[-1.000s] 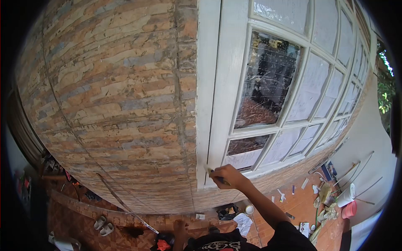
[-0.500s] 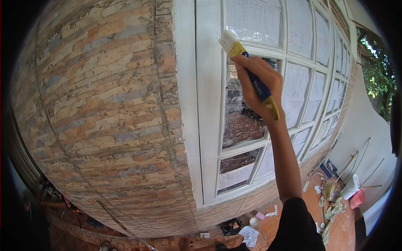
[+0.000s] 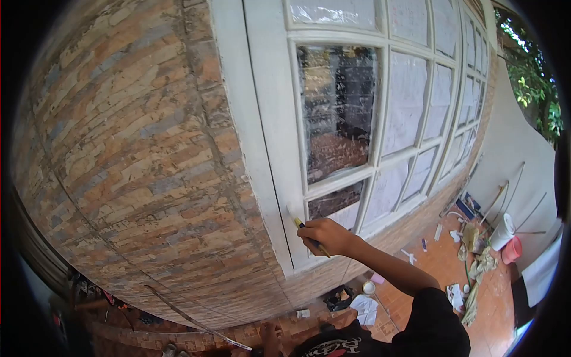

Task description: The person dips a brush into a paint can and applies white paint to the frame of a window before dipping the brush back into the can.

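My right hand (image 3: pixel 326 237) is closed around the handle of a paintbrush (image 3: pixel 322 248) in front of the lower left part of a white window frame (image 3: pixel 289 172). The bristles point up and left, at the wide upright board beside the bottom pane (image 3: pixel 344 202). Most of the brush's handle is hidden by the fingers. I cannot make out my left hand.
Stone-patterned wall (image 3: pixel 148 149) stands left of the frame. Paper covers many panes. On the tiled floor (image 3: pixel 410 309) below lie a black bag (image 3: pixel 339 298), a white cloth (image 3: pixel 364 309), a small round container (image 3: pixel 369 288), rags and a pink bucket (image 3: pixel 511 250).
My right hand has moved down and slightly left with the brush, from the upper panes to beside the bottom pane. The view has shifted a little.
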`<state>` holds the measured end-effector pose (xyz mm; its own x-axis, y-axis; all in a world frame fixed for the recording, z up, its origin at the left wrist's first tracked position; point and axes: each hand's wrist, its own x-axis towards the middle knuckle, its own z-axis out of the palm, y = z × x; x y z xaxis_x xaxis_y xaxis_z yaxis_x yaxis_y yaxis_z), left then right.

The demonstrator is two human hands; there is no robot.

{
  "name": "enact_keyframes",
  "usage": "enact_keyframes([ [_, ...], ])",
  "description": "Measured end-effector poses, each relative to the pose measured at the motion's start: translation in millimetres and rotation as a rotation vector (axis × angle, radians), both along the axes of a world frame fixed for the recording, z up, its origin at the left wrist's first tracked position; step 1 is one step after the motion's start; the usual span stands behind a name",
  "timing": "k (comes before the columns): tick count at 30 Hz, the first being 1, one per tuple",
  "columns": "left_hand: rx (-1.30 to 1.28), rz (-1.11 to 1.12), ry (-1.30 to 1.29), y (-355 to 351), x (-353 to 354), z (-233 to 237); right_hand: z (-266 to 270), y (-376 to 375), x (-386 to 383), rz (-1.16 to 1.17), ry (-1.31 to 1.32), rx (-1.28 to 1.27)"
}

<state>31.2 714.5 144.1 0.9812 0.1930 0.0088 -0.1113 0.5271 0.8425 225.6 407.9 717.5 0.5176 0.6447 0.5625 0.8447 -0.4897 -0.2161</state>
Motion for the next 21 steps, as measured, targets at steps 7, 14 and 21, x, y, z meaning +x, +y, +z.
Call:
enact_keyframes([
  [7, 0.278, 0.175, 0.585, -47.6, 5.7, 244.3, -78.6, 0.4, 16.1, 0.082, 0.462, -0.291],
  [14, 0.193, 0.151, 0.602, -50.4, -8.6, 256.4, 96.9, 3.1, 9.5, 0.020, -0.035, 0.036],
  [21, 0.168, 0.174, 0.584, -47.1, -25.5, 246.4, 86.0, 11.1, 0.3, -0.160, -0.463, 0.505],
])
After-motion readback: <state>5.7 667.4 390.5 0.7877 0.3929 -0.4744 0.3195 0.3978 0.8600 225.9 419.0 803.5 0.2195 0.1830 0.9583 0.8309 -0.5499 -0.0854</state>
